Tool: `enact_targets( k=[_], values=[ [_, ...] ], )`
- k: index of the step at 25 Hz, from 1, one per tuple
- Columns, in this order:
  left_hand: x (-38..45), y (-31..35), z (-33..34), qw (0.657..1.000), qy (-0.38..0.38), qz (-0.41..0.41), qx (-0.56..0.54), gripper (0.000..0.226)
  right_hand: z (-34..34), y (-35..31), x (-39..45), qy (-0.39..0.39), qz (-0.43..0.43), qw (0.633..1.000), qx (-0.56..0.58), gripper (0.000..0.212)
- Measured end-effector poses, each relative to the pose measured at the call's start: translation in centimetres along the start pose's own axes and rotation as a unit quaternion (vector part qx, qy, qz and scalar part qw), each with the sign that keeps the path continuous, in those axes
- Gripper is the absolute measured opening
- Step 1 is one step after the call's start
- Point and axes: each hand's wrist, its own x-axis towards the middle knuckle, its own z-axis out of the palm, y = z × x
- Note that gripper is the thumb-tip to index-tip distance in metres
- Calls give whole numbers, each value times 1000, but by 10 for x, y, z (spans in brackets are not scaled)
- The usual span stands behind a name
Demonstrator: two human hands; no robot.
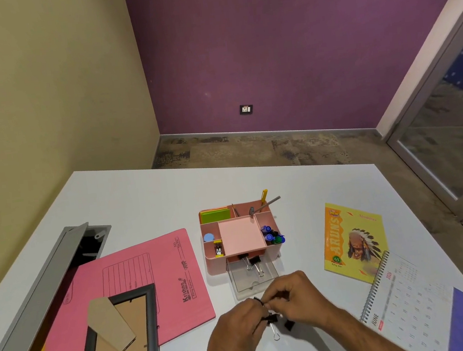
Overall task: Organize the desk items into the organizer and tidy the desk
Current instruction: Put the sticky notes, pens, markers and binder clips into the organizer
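**Operator:** Head view: I have both hands low at the desk's near edge, close together. My left hand [238,323] and my right hand [299,297] both have curled fingers pinching small black binder clips with silver wire handles [271,319]. One clip's wire loop hangs out below the hands. Another black clip [289,325] lies on the white desk [140,197] just beside my right wrist.

**Observer:** Where is the organizer?

**Operator:** The pink plastic desk organizer [240,239] stands just beyond my hands, mid-desk. Its clear plastic drawer [253,278] is pulled out toward me, with two more black clips [251,261] at its back. Blue-capped markers [271,235] fill the right compartment, green sticky notes [215,215] the back left one.

**Observer:** And around it?

**Operator:** A pink paper file folder [138,275] lies to the left with a dark picture frame [119,341] face down on it. To the right lie a yellow notebook [353,243] and a spiral-bound calendar [412,307].
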Motion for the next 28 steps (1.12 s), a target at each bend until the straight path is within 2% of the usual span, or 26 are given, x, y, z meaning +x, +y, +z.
enact_targets(
  k=[2,4,7,9,11,13,16,18,20,21,24,28],
  values=[
    [0,4,-4,999,5,-27,-18,22,-4,-2,2,36,-7,999,8,34],
    [-4,5,-5,998,9,-51,-19,29,-10,-3,5,113,-21,993,24,29],
    [-8,0,-1,995,-59,-11,76,39,-17,-2,18,179,-58,982,-18,16],
    [-7,-6,5,987,-109,-7,120,52,-16,0,28,168,-90,977,-93,15],
    [-1,-7,10,973,-166,-41,153,71,-13,4,37,113,-98,975,-164,16],
    [4,-8,18,955,-210,-61,199,78,-11,4,43,54,-84,964,-247,20],
    [-1,-11,21,945,-233,-51,223,72,-9,0,50,27,-75,941,-330,25],
    [-1,-10,19,945,-242,-39,215,55,-8,-2,54,25,-64,935,-347,25],
    [-1,-7,11,955,-206,-36,208,33,-6,0,54,26,-60,932,-356,26],
    [0,-4,7,959,-183,-49,209,29,-5,3,53,28,-60,933,-354,26],
    [0,-2,6,963,-176,-104,175,31,-5,8,48,56,-61,947,-310,24],
    [0,-1,0,962,-159,-217,51,43,-6,13,33,137,-95,955,-244,21]
  ],
)
